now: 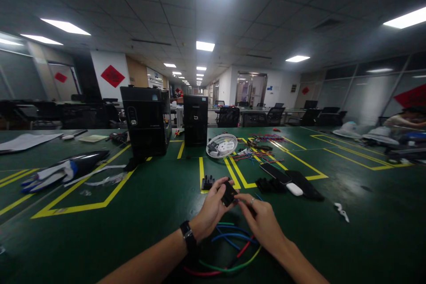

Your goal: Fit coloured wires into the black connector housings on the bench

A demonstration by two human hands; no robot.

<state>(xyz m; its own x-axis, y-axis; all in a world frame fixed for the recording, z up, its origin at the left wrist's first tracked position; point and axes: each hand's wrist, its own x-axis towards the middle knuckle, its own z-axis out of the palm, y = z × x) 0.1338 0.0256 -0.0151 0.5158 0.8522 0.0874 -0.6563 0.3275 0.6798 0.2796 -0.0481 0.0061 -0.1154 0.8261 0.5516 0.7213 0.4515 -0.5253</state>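
Note:
My left hand (213,208), with a black watch at the wrist, is closed around a small black rectangular part (229,194) held above the table. The fingers of my right hand (262,219) are pinched together at the part's lower right edge. What lies between those fingertips is too small and hidden to name. Below both hands, several loose blue, red and green wires (233,236) curl on the green tabletop. Just beyond my left hand stands a black part with upright prongs (208,182).
Two black computer towers, a left one (146,120) and a middle one (195,120), stand at the back. A white basket (229,153) leans near wire bundles (266,140). Right are a phone (275,173), an earphone case (295,189) and earphones (341,212). Gloves (49,175) lie left.

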